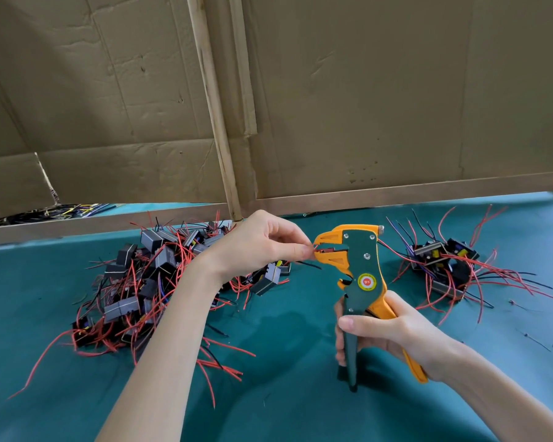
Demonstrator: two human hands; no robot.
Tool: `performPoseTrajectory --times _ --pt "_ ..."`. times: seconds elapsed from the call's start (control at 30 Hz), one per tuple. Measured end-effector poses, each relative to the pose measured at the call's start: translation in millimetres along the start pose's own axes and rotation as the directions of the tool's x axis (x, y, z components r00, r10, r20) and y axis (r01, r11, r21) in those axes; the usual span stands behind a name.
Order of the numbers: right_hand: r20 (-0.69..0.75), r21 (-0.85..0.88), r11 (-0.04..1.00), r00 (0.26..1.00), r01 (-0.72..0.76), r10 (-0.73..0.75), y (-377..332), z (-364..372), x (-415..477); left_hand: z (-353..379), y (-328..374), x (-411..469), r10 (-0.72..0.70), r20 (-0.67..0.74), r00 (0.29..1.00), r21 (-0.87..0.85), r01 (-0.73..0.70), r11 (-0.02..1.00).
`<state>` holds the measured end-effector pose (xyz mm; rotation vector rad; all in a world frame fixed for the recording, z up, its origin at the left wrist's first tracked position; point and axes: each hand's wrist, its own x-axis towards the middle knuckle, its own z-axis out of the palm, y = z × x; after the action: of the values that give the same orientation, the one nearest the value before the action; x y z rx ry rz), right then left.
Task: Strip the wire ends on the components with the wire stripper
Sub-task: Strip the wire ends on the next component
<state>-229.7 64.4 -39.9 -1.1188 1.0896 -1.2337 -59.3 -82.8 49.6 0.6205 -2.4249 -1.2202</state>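
pinching red wire between left fingers

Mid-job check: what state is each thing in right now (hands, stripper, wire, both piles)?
stripper: upright, handles spread, jaws parted.
right hand: grips the stripper's handles.
left hand: pinches the red wire.
red wire: end at the jaws.
left pile: heaped, wires tangled.
right pile: smaller, wires splayed.
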Motion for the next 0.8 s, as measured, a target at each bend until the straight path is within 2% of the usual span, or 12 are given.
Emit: performPoseTrajectory --times 0.3,0.43,0.5,0.57,0.67,0.8 --pt "-0.12 -0.018 1.0 0.993 -0.022 0.02 3.7 11.6 0.7 -1.5 -1.1 0.0 -0.011 -0.011 1.0 -0.016 0.011 1.0" --pt "-0.315 -0.08 0.996 0.949 -0.042 0.014 12.8 20.8 4.8 2.0 -7.1 2.4 -0.053 -0.023 0.998 -0.028 0.053 0.998" --pt "-0.369 -0.088 0.994 0.929 -0.071 0.034 17.3 21.4 7.3 5.2 -10.3 4.0 -0.087 -0.03 0.996 -0.009 0.086 0.996" --pt "-0.321 -0.018 0.997 0.945 -0.071 0.062 15.9 19.3 7.9 6.8 -13.7 5.8 -0.107 -0.038 0.994 0.005 0.107 0.994" --pt "-0.169 0.177 0.983 0.982 -0.057 0.088 11.6 13.4 9.6 6.1 -17.9 6.0 -0.129 -0.087 0.988 -0.009 0.129 0.992" --pt "-0.172 0.315 0.949 0.983 -0.01 0.068 12.6 1.9 14.8 4.5 -21.1 7.3 -0.131 -0.119 0.984 -0.039 0.128 0.991"
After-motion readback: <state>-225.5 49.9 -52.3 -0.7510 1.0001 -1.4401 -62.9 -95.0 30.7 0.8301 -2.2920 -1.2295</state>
